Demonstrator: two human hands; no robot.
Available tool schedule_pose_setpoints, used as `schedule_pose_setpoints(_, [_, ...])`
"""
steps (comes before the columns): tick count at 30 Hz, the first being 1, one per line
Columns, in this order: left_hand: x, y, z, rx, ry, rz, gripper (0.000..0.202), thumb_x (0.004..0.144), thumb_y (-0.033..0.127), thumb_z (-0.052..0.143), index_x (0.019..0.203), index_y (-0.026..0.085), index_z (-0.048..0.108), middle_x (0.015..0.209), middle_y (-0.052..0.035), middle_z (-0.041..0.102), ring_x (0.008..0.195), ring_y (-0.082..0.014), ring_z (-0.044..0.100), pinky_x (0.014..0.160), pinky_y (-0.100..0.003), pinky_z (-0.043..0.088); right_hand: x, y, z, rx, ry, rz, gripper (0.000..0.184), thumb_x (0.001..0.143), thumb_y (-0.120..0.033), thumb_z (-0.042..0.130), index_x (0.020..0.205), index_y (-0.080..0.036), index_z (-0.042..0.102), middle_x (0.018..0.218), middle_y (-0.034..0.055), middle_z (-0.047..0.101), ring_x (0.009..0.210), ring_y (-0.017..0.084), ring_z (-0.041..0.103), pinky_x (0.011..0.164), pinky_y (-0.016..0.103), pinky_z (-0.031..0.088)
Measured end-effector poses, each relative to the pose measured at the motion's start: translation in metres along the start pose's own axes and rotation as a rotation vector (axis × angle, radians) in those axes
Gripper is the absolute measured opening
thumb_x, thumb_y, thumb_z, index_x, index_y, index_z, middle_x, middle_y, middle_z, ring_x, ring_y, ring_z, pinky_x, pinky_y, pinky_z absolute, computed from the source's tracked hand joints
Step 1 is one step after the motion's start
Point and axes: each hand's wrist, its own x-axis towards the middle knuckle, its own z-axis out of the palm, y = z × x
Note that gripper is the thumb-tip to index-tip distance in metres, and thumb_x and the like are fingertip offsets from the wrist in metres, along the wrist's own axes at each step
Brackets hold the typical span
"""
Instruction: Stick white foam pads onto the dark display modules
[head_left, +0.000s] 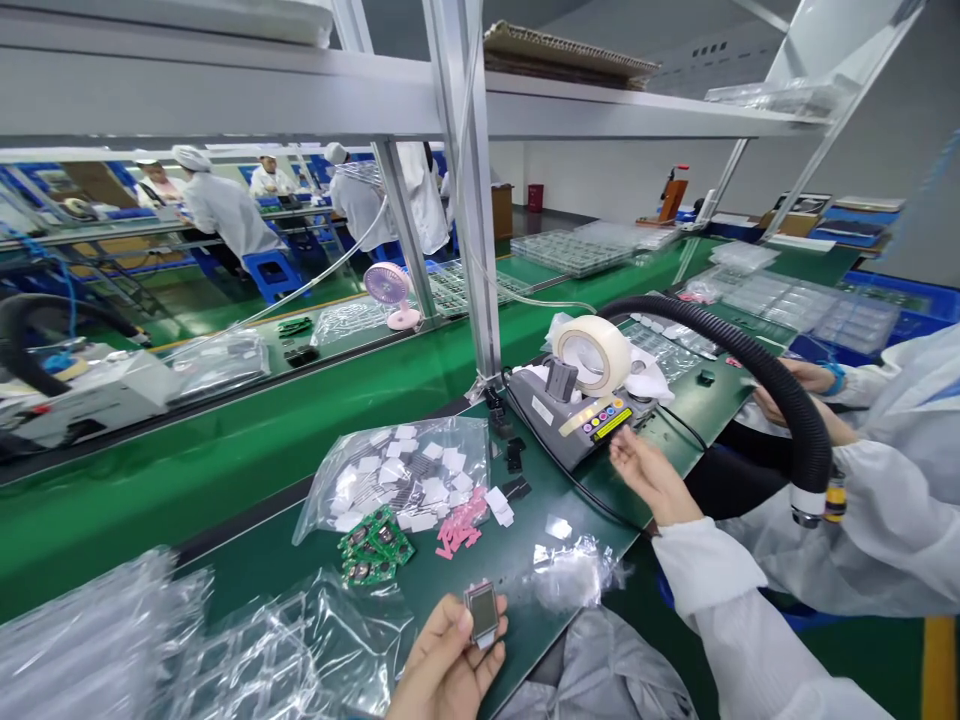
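Note:
My left hand [442, 665] is at the bottom middle, closed on a small grey rectangular display module [481, 612] held upright between thumb and fingers. My right hand [651, 477], in a white sleeve, reaches toward the front of a grey tape dispenser machine [577, 415] with coloured buttons; its fingers are stretched out and hold nothing. A roll of white tape [596, 352] sits on the machine. Small green circuit boards [373, 546], pink strips [459, 530] and a clear bag of white pieces [401, 472] lie on the dark green mat between my hands.
A black corrugated hose [757, 375] arches over the right side. A co-worker's sleeve and hands [806, 385] are at the right. Crumpled clear bags [225, 650] lie at the lower left. A metal post [472, 190] rises behind the mat; a pink fan [390, 290] stands beyond the green conveyor.

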Motion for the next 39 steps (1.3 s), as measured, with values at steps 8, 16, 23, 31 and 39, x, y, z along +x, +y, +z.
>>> schedule_pose_setpoints(8, [-0.007,-0.003,-0.002,-0.224,-0.231,-0.024,0.018,0.066,0.017,0.072,0.079,0.019,0.059,0.09,-0.0087,0.072,0.077,-0.0154,0.066,0.072,-0.028,0.047,-0.108,0.009,0.03,-0.006,-0.147,0.069,0.021,0.067,-0.032,0.074,0.07,-0.02,0.057,0.059,-0.0036,0.056,0.054,0.009,0.05,0.05,0.019,0.042])
schedule_pose_setpoints(16, [-0.008,-0.004,0.01,-0.29,-0.313,-0.01,0.015,0.068,0.017,0.07,0.074,0.019,0.056,0.089,-0.0056,0.071,0.079,-0.0142,0.065,0.073,-0.027,0.046,-0.166,-0.011,0.091,-0.263,-0.547,-0.117,0.022,0.07,-0.038,0.07,0.058,-0.023,0.058,0.126,0.0046,0.053,0.121,0.028,0.041,0.099,0.044,0.033])
schedule_pose_setpoints(23, [-0.007,-0.001,0.005,-0.354,-0.307,0.011,0.012,0.072,0.015,0.067,0.07,0.019,0.055,0.078,-0.0003,0.069,0.071,-0.011,0.063,0.074,-0.026,0.045,-0.163,0.01,0.125,-0.217,-0.625,0.057,0.023,0.069,-0.04,0.07,0.059,-0.022,0.059,0.124,0.0046,0.053,0.119,0.027,0.042,0.099,0.044,0.032])
schedule_pose_setpoints(31, [-0.006,0.003,0.002,-0.344,-0.274,-0.021,0.014,0.068,0.018,0.07,0.076,0.018,0.058,0.075,-0.0001,0.066,0.07,-0.0106,0.061,0.073,-0.026,0.044,-0.159,0.014,0.123,-0.374,-0.671,0.002,0.025,0.072,-0.041,0.066,0.059,-0.021,0.059,0.113,0.0064,0.056,0.11,0.026,0.048,0.093,0.039,0.036])
schedule_pose_setpoints(39, [-0.009,0.0,-0.005,-0.218,-0.231,0.073,0.017,0.067,0.018,0.071,0.063,0.016,0.054,0.072,-0.001,0.063,0.068,-0.0095,0.058,0.073,-0.025,0.043,-0.162,0.026,0.123,-0.755,-0.573,-0.71,0.021,0.072,-0.035,0.067,0.083,-0.024,0.053,0.09,0.0037,0.057,0.085,0.02,0.053,0.073,0.031,0.041])
